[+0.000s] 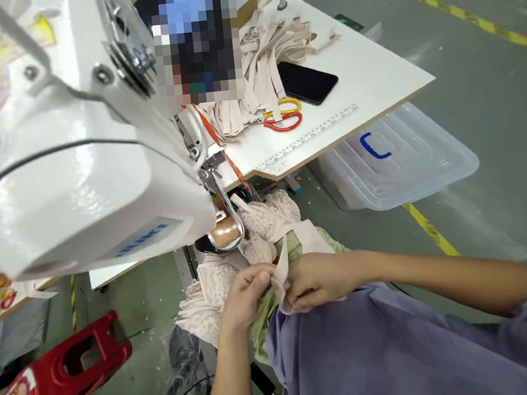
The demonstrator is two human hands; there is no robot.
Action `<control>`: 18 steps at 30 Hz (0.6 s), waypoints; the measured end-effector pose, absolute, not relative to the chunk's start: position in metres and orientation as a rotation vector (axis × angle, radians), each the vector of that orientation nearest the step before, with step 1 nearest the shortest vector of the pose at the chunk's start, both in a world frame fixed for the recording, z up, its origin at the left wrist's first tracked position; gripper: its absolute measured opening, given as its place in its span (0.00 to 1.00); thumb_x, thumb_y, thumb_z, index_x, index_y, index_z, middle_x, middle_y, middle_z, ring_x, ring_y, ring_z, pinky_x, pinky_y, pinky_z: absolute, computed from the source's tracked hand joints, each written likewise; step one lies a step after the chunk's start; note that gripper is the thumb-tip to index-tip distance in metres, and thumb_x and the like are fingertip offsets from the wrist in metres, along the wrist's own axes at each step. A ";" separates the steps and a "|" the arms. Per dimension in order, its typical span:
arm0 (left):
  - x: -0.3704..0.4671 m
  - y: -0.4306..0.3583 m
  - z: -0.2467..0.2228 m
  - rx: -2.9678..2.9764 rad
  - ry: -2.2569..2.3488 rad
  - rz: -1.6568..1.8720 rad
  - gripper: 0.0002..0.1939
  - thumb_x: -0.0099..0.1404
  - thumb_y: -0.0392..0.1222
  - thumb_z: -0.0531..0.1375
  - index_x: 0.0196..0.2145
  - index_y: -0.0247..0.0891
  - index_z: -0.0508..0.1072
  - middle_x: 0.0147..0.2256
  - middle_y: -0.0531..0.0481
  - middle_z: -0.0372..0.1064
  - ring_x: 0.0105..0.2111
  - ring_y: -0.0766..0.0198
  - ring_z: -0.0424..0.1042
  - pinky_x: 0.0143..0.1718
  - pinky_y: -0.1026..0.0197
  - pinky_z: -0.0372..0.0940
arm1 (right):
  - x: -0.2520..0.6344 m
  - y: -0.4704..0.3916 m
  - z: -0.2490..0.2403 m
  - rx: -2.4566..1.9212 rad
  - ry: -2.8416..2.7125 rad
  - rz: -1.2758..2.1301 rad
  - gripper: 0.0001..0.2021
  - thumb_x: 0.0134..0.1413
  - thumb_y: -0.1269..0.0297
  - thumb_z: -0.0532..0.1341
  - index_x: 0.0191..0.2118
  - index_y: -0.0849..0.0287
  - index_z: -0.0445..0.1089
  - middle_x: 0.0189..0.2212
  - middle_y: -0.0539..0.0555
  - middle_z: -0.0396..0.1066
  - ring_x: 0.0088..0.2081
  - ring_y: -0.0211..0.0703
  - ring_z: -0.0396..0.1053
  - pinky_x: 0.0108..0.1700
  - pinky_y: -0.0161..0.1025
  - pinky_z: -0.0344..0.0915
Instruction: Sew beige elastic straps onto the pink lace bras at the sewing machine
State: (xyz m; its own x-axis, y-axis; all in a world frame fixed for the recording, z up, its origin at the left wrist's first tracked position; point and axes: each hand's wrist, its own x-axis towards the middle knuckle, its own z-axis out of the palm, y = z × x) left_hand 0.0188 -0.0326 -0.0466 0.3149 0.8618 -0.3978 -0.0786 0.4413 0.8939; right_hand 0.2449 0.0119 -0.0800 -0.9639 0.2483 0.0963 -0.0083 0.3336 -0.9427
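Just in front of my body, my left hand [249,295] pinches the edge of a pale beige fabric strip [282,273] between thumb and fingers. My right hand [315,279] is closed on the same strip from the other side, its fingers curled. Under both hands lies green cloth [264,328]. Beige lace pieces [216,286] are heaped to the left of my left hand, and more lace [272,215] hangs by the machine's narrow arm [224,232].
The white sewing machine [81,196] fills the upper left. On the white table [373,81] are beige strips [260,67], scissors [286,117] and a phone [308,81]. A lidded plastic box [408,152] stands right, a red stool [66,378] lower left.
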 end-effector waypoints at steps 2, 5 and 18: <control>0.013 -0.041 -0.043 0.851 0.928 0.767 0.23 0.64 0.62 0.63 0.31 0.37 0.76 0.18 0.52 0.65 0.19 0.64 0.66 0.24 0.60 0.64 | 0.248 0.001 -0.086 -0.335 -2.433 1.659 0.15 0.70 0.58 0.55 0.41 0.58 0.77 0.34 0.52 0.76 0.35 0.37 0.72 0.38 0.32 0.61; -0.015 -0.045 -0.032 0.753 0.768 0.853 0.16 0.67 0.52 0.64 0.33 0.35 0.77 0.14 0.59 0.58 0.13 0.72 0.57 0.19 0.67 0.57 | 0.258 -0.004 -0.098 -0.579 -2.487 1.605 0.19 0.71 0.55 0.50 0.42 0.59 0.75 0.35 0.55 0.75 0.36 0.40 0.71 0.38 0.35 0.61; -0.216 -0.042 0.002 0.121 1.027 1.986 0.22 0.80 0.44 0.39 0.30 0.40 0.61 0.17 0.64 0.62 0.16 0.77 0.59 0.25 0.70 0.60 | 0.296 0.047 -0.095 -0.801 -2.394 1.579 0.20 0.67 0.48 0.55 0.35 0.57 0.76 0.37 0.57 0.74 0.44 0.47 0.70 0.50 0.44 0.65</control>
